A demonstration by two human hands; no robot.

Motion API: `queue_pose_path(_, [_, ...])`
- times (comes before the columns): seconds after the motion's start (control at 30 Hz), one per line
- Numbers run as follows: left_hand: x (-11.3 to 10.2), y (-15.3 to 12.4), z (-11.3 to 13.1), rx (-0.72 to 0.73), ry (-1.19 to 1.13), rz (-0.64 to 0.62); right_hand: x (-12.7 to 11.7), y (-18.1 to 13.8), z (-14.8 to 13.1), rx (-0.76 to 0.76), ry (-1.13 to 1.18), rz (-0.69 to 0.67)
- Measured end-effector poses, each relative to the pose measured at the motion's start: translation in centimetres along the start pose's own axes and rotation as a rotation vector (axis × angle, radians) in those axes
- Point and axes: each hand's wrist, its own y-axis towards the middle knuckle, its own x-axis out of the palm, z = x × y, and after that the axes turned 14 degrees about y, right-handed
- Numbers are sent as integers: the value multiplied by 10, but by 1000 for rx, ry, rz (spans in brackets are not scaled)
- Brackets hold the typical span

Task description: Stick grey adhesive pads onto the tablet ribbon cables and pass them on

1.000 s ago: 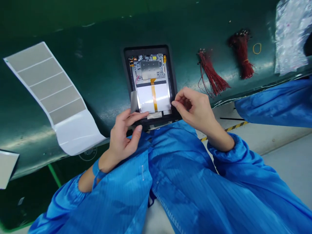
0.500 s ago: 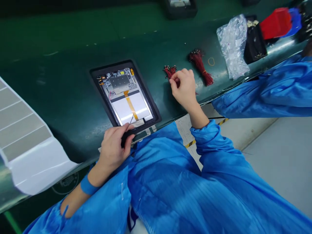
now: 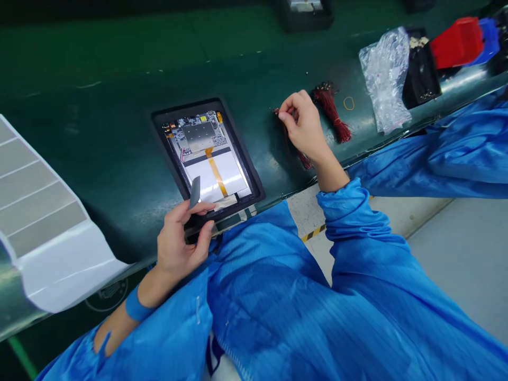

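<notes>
An opened tablet (image 3: pixel 230 170), its circuit board (image 3: pixel 200 132) and white battery with yellow tape exposed, lies in a black tray (image 3: pixel 257 189) before me. My left hand (image 3: pixel 180 238) is at the tray's near left corner, fingers curled. A small grey adhesive strip (image 3: pixel 194 191) sticks up from its fingers, over the tablet's edge. To the right of the tray, my right hand (image 3: pixel 302 123) pinches red-and-black wires at the small bundle (image 3: pixel 305 160); the palm hides part of it. A larger bundle of dark red wires (image 3: pixel 332 112), tied near one end, lies just beyond that hand.
A sheet of grey adhesive strips (image 3: pixel 45 203) hangs over the bench edge at left. A yellow rubber band (image 3: pixel 348 103), a clear plastic bag (image 3: pixel 387 79), a black bin (image 3: pixel 421 74) and a red bin (image 3: pixel 458 42) are at right. Beside them, another person's blue sleeve (image 3: pixel 448 143) shows.
My left hand has shifted slightly left, and the grey strip now shows its flat face instead of its edge. My right hand has moved a little up and right at the small wire bundle.
</notes>
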Motion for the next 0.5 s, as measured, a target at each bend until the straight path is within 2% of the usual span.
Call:
queue_pose_path(0.1, [0,2,0,-79,-138,40,-7,5,-1,-13,152,50])
queue_pose_path(0.23, [-3,17,8,-164,-247,77,-11,11,-14,5,302,0])
queue_pose_path(0.37, [-4,40,19,-255,-317,106,-1,2,-42,6,387,-135])
queue_pose_path(0.5, [-1,63,23,-398,-434,20,16,-25,-81,-146,444,-339])
